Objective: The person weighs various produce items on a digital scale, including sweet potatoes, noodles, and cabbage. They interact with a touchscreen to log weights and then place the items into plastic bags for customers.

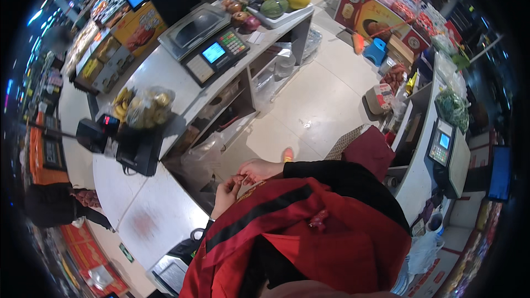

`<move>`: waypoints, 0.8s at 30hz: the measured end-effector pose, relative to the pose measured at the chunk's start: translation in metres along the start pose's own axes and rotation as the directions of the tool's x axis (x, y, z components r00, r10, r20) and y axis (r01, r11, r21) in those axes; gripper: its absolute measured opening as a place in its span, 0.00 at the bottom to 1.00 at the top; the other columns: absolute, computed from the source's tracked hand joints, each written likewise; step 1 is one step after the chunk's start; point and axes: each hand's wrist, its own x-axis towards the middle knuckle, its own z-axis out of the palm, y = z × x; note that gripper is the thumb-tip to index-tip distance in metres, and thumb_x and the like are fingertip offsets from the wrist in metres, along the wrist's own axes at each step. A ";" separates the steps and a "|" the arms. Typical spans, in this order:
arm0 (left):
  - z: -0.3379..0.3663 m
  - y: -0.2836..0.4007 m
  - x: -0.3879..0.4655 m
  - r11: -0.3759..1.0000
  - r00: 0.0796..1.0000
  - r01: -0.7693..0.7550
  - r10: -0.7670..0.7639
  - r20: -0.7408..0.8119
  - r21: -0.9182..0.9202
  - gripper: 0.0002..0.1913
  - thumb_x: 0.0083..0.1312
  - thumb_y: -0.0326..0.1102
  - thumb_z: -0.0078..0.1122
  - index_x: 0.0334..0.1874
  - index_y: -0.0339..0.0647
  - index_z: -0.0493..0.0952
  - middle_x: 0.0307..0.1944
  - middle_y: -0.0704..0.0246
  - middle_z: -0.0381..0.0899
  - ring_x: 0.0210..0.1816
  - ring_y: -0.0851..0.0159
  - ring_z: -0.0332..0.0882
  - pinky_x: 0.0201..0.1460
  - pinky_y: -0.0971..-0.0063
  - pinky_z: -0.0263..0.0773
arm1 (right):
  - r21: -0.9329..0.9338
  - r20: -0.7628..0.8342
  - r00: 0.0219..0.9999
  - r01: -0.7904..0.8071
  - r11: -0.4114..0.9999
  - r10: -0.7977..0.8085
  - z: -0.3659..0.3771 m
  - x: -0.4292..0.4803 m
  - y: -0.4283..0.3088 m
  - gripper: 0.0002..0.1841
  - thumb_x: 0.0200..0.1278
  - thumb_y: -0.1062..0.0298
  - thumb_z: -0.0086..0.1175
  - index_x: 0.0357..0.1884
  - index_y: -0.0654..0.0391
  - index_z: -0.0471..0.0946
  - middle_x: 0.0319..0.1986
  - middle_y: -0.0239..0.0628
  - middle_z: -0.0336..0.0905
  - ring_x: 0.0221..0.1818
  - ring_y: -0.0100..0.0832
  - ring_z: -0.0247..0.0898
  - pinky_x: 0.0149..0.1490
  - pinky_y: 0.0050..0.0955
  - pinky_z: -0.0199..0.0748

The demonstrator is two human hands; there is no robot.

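My left hand [227, 195] and my right hand [260, 169] meet before my red apron [331, 248], fingertips pinched together. Between them seems to be a small, thin, pale item [245, 180], too small to name. Black sleeves cover my arms. A pinkish-red ornament [319, 220] sits on the apron. Beyond my hands, clear plastic bags [203, 153] hang by the counter shelves, and the tip of an orange-pink shoe [288, 154] shows on the floor.
The white counter [153, 215] curves along the left, bearing a weighing scale [215, 54], bagged produce [151, 107] and a produce tray [285, 18]. Another scale [443, 142] stands right. A maroon cloth-covered thing [368, 149] and a box [379, 99] stand near the right shelves. A person [49, 205] in dark clothes is at far left.
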 end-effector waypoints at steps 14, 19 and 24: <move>0.121 0.136 0.272 0.932 0.877 -0.291 0.168 0.451 0.218 0.07 0.69 0.31 0.57 0.44 0.38 0.80 0.32 0.72 0.79 0.31 0.77 0.71 0.36 0.82 0.68 | 0.043 -0.480 0.777 0.485 0.873 -0.408 -0.158 -0.130 -0.165 0.05 0.66 0.67 0.51 0.39 0.57 0.74 0.36 0.35 0.75 0.38 0.30 0.74 0.41 0.27 0.72; 0.119 0.163 0.360 0.829 0.852 -0.467 0.330 0.405 0.307 0.09 0.64 0.32 0.59 0.44 0.39 0.81 0.32 0.66 0.80 0.30 0.69 0.75 0.36 0.76 0.71 | 0.205 -0.553 0.773 0.487 0.849 -0.310 -0.190 -0.141 -0.205 0.05 0.63 0.68 0.50 0.36 0.57 0.75 0.34 0.37 0.77 0.33 0.32 0.72 0.40 0.28 0.72; 0.080 0.177 0.499 0.721 0.876 -0.479 0.429 0.221 0.501 0.12 0.60 0.33 0.60 0.45 0.39 0.80 0.36 0.62 0.80 0.39 0.61 0.79 0.45 0.71 0.73 | 0.242 -0.607 0.708 0.597 0.765 -0.361 -0.228 -0.134 -0.263 0.05 0.63 0.68 0.50 0.35 0.58 0.75 0.33 0.38 0.77 0.33 0.31 0.71 0.41 0.29 0.71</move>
